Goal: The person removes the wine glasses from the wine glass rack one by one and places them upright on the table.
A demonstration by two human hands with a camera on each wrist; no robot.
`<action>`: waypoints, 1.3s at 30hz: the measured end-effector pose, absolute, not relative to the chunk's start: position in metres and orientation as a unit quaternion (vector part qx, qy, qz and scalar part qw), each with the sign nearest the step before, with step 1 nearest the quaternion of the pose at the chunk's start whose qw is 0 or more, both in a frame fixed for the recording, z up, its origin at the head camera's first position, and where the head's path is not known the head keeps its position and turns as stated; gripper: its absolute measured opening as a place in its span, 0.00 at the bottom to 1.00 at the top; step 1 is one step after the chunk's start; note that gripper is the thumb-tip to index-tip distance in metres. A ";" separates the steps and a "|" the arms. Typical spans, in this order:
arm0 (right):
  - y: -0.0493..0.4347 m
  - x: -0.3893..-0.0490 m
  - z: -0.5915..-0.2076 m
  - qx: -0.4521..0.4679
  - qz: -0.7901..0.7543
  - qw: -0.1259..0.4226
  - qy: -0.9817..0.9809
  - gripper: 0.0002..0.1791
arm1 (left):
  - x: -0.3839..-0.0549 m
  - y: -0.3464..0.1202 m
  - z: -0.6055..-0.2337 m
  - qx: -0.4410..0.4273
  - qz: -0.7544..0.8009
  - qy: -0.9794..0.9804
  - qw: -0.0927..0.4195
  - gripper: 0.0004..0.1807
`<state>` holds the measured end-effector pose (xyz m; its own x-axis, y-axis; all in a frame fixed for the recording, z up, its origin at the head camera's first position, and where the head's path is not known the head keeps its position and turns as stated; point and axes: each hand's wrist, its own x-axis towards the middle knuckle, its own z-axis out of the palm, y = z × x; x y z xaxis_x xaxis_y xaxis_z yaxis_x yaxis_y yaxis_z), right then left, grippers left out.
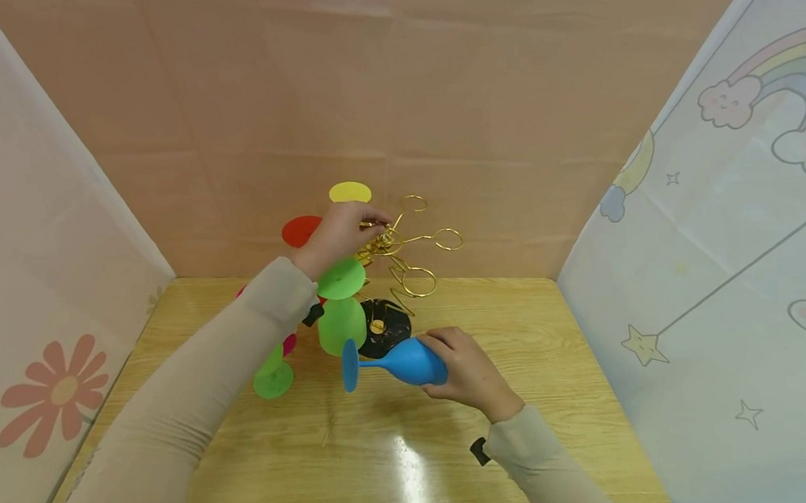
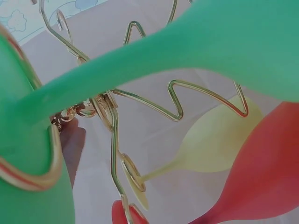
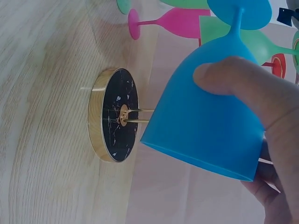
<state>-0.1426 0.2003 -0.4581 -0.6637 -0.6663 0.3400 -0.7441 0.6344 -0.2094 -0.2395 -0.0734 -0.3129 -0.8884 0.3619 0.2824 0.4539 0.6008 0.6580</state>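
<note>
My left hand [image 1: 341,236] pinches the top of a gold wire wine glass rack [image 1: 384,242]. My right hand [image 1: 474,373] grips a blue goblet [image 1: 412,363] around its bowl, thumb on one side. The goblet lies sideways in the air, foot to the left, in front of the rack's round black base [image 1: 386,330]. Upside down on the rack's left side hang a green goblet [image 1: 341,327], a red goblet [image 2: 266,172] and a yellow goblet [image 2: 210,135]. Bare wire hooks [image 1: 449,239] stick out to the right.
Left of the rack, partly behind my left sleeve, a green goblet [image 1: 274,381] and a pink goblet [image 3: 184,22] stand on the wooden table [image 1: 522,427]. A peach backdrop [image 1: 506,124] rises behind the rack, with patterned panels [image 1: 705,266] at both sides.
</note>
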 end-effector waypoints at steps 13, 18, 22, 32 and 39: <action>0.197 -0.142 -0.458 0.396 0.153 0.116 -0.898 0.46 | -0.228 -0.076 -0.307 -0.259 -0.297 -0.915 0.090 0.17; 0.197 -0.142 -0.458 0.398 0.157 0.117 -0.896 0.45 | -0.214 -0.078 -0.300 -0.263 -0.287 -0.916 0.098 0.17; 0.196 -0.142 -0.459 0.400 0.157 0.119 -0.895 0.44 | -0.200 -0.079 -0.294 -0.280 -0.266 -0.915 0.116 0.16; 0.196 -0.142 -0.459 0.404 0.149 0.122 -0.894 0.44 | -0.155 -0.078 -0.290 -0.340 -0.206 -0.900 0.181 0.16; 0.196 -0.142 -0.457 0.409 0.152 0.125 -0.891 0.44 | -0.131 -0.073 -0.305 -0.397 -0.158 -0.881 0.204 0.17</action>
<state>-0.1424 0.1956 -0.4566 -0.6334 -0.6914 0.3475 -0.7675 0.6185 -0.1683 -0.1311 -0.0732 -0.3051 -0.6014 0.6354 0.4844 0.7641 0.6346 0.1161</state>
